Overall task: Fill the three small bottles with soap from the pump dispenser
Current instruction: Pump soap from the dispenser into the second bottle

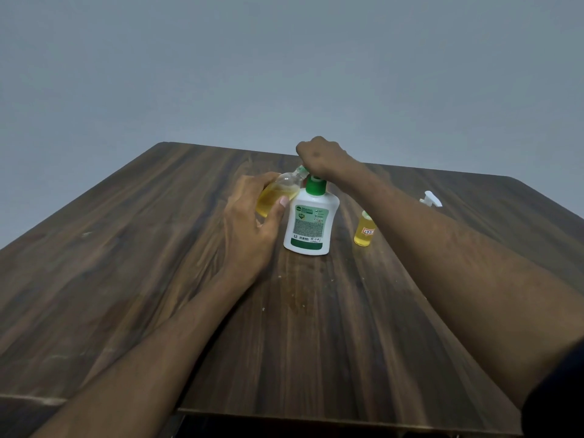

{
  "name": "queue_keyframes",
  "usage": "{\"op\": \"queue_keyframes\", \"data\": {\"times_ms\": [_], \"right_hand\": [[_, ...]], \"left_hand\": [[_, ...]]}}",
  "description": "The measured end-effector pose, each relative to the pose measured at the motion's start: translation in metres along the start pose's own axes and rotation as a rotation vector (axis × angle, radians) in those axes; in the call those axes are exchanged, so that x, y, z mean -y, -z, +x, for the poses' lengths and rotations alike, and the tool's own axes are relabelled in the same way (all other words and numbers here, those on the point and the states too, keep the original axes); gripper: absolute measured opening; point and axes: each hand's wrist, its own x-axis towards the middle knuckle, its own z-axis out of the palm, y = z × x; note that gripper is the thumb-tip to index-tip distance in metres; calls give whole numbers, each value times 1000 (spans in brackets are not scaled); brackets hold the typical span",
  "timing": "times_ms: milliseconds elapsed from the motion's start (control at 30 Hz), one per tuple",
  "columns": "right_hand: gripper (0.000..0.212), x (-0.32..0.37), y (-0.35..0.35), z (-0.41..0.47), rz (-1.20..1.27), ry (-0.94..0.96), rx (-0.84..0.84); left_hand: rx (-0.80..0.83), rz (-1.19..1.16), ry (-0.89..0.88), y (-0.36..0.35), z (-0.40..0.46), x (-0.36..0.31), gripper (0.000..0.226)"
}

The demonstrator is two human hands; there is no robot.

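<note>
hands [249, 222] [319, 159] on tilted bottle [278, 194] and pump dispenser [311, 219]

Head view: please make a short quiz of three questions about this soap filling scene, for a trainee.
1. True or false: the left hand holds a small bottle tilted, its mouth toward the spout of the pump dispenser.
2. Where does the right hand rest?
A. flat on the table
B. on top of the dispenser's pump
C. around the labelled bottle
3. Fill in: the labelled small bottle of yellow liquid stands on the table to the ____ of the dispenser, as the person sees it.

Key: 1 true; 2 B; 3 right
</note>
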Motion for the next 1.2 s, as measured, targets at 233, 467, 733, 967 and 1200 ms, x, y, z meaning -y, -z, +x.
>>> {"op": "queue_keyframes", "data": {"times_ms": [233, 467, 733, 967, 1200], "right_hand": [[19, 0, -3, 6, -19, 0, -32], [21, 0, -3, 5, -3, -7, -75], [17, 3, -1, 1, 16, 16, -72], [21, 2, -1, 3, 47, 19, -49], [22, 1, -2, 7, 49, 17, -41]], "left_hand": [[-7, -2, -3, -1, 1, 2, 28], [-17, 4, -5, -1, 1, -1, 29], [-9, 13, -8, -1, 1, 1, 28], [-4, 12, -12, -2, 1, 4, 27], [-14, 17, -29, -2, 0, 2, 26]]}}
